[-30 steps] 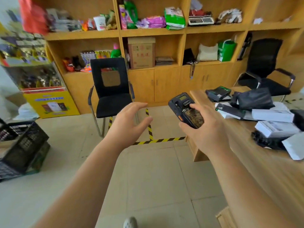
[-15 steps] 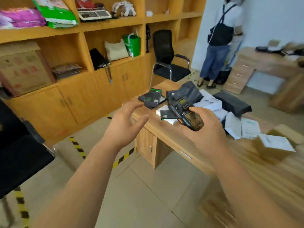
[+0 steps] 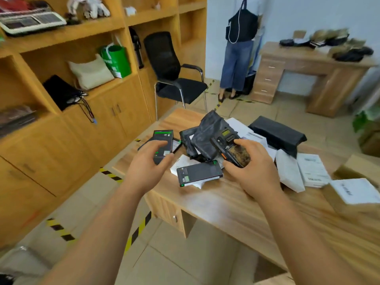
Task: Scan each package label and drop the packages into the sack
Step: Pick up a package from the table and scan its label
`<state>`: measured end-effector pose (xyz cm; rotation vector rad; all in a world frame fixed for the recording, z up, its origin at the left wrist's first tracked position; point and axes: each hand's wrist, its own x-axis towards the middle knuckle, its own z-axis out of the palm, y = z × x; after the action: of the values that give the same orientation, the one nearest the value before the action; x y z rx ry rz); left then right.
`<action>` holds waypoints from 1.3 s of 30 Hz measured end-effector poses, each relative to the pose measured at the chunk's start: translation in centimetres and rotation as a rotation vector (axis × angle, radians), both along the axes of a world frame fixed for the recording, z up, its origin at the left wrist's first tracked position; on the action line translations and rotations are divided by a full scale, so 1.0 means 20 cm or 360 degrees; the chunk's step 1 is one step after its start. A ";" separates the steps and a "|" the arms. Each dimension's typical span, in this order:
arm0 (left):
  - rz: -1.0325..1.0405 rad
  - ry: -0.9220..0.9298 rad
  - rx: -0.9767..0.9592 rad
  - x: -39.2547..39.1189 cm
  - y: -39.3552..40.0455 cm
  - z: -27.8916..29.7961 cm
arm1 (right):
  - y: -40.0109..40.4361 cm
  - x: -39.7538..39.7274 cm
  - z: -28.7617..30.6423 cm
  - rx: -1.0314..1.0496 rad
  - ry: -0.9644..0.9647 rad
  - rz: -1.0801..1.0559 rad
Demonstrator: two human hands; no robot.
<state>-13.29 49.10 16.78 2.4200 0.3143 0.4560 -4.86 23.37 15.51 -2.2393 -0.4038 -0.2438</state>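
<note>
Packages lay heaped on the wooden desk [image 3: 236, 210], among them a crumpled black bag [image 3: 205, 136] and a flat black box [image 3: 198, 174], while the right hand [image 3: 255, 173] gripped the scanner [image 3: 230, 147] and the left hand [image 3: 147, 163] hovered with loosely spread fingers over another black green-trimmed box [image 3: 163, 138]

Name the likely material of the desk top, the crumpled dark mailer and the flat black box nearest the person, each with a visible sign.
Desk top: wood-look laminate or veneer; printed-looking grain, slight sheen.
Crumpled dark mailer: thin plastic film; soft creases, dull gloss.
Flat black box: probably matt printed cardboard; crisp edges, green label.
</note>
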 end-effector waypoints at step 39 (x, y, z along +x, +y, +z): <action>0.0000 0.0584 -0.0680 1.01 0.95 -0.81 | 0.91 0.72 -0.50 -0.0277 0.0289 -0.0122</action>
<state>6.82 68.01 0.63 2.0690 0.5123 -0.0616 9.51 41.55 5.50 -2.4264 -0.2499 -0.0447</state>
